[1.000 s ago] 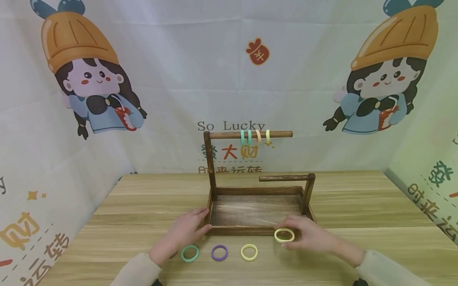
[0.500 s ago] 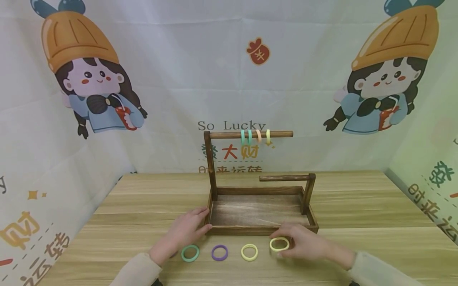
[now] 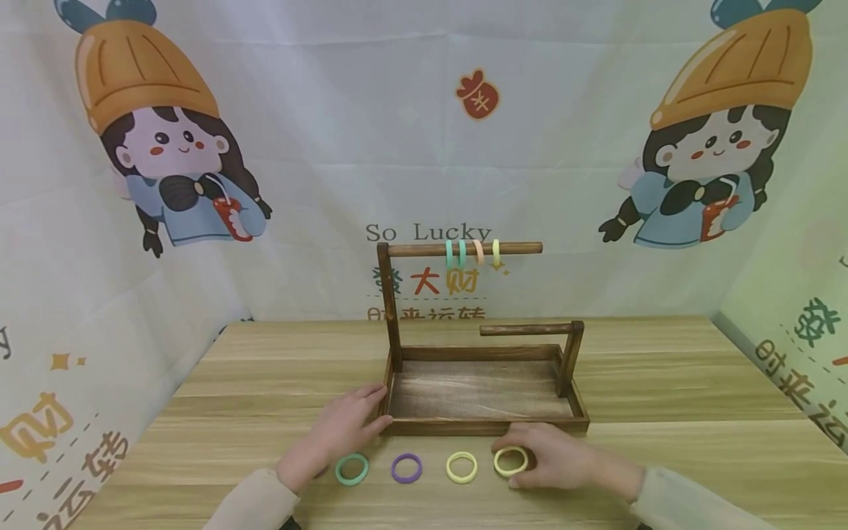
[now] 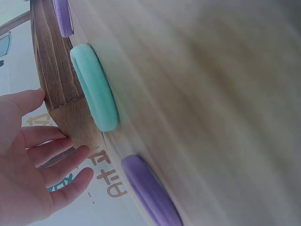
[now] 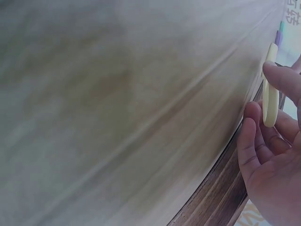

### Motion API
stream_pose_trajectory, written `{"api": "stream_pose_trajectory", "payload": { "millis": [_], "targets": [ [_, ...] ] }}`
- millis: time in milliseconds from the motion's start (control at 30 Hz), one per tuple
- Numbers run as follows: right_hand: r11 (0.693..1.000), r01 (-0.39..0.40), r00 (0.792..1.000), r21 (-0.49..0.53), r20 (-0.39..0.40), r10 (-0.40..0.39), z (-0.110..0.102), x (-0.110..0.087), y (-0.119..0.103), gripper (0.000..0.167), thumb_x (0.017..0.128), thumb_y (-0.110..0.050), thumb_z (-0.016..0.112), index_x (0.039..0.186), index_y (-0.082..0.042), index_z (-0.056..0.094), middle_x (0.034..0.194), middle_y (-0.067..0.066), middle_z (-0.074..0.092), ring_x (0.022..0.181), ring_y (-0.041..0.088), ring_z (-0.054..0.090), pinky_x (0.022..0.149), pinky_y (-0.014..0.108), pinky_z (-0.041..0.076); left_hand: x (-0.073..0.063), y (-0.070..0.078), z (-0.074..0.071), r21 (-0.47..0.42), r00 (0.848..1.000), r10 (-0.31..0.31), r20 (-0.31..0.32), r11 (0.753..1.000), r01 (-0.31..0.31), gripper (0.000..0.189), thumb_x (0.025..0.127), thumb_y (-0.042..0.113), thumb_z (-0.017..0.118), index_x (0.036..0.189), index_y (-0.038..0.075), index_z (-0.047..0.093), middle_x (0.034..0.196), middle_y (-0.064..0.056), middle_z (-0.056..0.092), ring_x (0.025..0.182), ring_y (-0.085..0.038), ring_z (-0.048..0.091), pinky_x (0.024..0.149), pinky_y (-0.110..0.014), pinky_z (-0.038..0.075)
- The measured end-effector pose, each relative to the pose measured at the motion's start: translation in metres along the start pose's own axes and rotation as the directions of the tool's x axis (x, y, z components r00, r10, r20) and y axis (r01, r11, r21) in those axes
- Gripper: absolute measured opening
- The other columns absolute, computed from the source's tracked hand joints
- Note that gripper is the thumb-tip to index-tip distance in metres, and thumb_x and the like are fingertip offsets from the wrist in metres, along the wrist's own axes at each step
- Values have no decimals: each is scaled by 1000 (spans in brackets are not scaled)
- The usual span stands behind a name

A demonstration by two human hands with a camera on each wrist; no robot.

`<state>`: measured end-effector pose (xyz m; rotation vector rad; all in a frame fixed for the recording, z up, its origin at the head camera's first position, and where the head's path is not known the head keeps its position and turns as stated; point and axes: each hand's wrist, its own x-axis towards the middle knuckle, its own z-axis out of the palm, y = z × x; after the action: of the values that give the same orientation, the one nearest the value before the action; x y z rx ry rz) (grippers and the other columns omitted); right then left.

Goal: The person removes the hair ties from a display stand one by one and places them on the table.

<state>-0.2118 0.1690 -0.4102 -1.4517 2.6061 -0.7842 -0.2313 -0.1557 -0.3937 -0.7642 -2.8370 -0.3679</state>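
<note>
My right hand (image 3: 556, 456) pinches a yellow hair tie (image 5: 270, 103) between thumb and fingers, low over the table before the tray's front right. My left hand (image 3: 344, 427) rests at the left front corner of the wooden tray (image 3: 450, 428), fingers extended, thumb at the front edge. In a row on the table lie another yellow hair tie (image 3: 448, 468), a purple hair tie (image 3: 394, 470) and a green hair tie (image 3: 338, 470). A second purple one (image 3: 322, 472) is mostly hidden by my left wrist.
From the tray rise a tall upper bar (image 3: 523, 249) and a shorter lower bar (image 3: 523, 330). On the upper bar hang two green hair ties (image 3: 449, 254), a peach one (image 3: 479, 252) and a yellow one (image 3: 496, 252). A printed cloth (image 3: 424, 147) stands behind the table.
My right hand has moved left and toward me with the yellow hair tie, down beside the other yellow one. The left hand and the tray have stayed in place.
</note>
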Motion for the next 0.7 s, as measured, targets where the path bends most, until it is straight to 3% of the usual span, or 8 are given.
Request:
{"api": "stream_pose_trajectory", "payload": {
  "millis": [167,400,600,700],
  "targets": [
    [1000,-19,1000,-24,0,19,1,3,0,43,77,-26,68,112,-4,57,92,-9,51,67,0,41,59,16,39,0,0,0,2,1000,-10,8,1000,10,50,85,29,58,119,-7,50,122,-19,48,109,-35,46,90,-46,38],
    [998,-62,998,-27,25,63,2,3,3,47,78,-30,67,116,-6,56,99,-8,51,73,2,46,67,22,43,0,1,-1,5,1000,-8,13,1000,8,50,85,29,58,119,-7,50,122,-20,48,109,-35,46,90,-46,37],
    [998,-58,998,8,15,58,2,2,3,47,77,-27,69,116,-5,55,99,-5,52,56,-3,43,54,15,40,1,1,-2,8,1000,-15,16,1000,14,50,86,29,57,120,-7,50,122,-19,48,110,-35,46,90,-46,37],
    [999,-31,999,20,-15,31,-1,2,2,43,77,-25,68,114,-5,56,95,-4,54,56,-4,43,52,13,40,1,1,-2,10,1000,-14,20,1000,14,50,86,29,58,119,-7,50,122,-20,48,109,-35,46,90,-46,38]
  ]
}}
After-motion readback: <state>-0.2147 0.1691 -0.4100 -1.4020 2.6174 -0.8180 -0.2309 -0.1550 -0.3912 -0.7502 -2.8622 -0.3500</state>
